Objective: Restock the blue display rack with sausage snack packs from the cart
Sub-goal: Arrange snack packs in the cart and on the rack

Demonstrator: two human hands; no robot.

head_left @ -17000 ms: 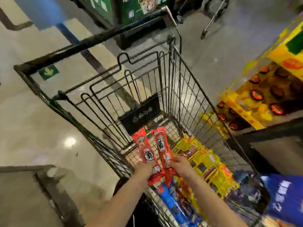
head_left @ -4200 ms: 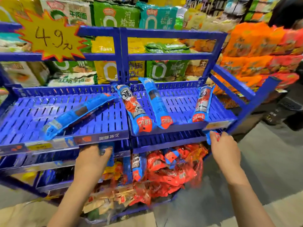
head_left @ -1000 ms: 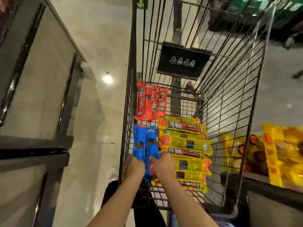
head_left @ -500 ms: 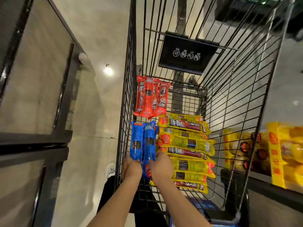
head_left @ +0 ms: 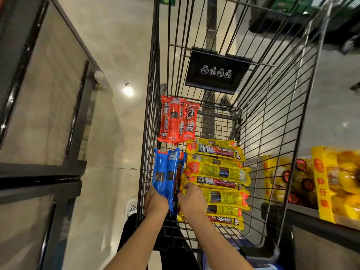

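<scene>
Glossy beige tile floor (head_left: 116,45) — ceiling-light glare (head_left: 128,91) — dark-framed glass panels (head_left: 44,98) alongside.

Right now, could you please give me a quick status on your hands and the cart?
Left hand grips blue sausage packs. Right hand on them beside yellow packs. Red packs untouched in black wire cart. Nothing blocking.

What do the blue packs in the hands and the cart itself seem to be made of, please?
Blue packs: thin glossy plastic film, judging by the shiny highlights, crinkles and sealed ends. Cart: dark coated metal wire, seen in its thin rigid welded grid; the coating looks like paint, though that's uncertain.
</scene>
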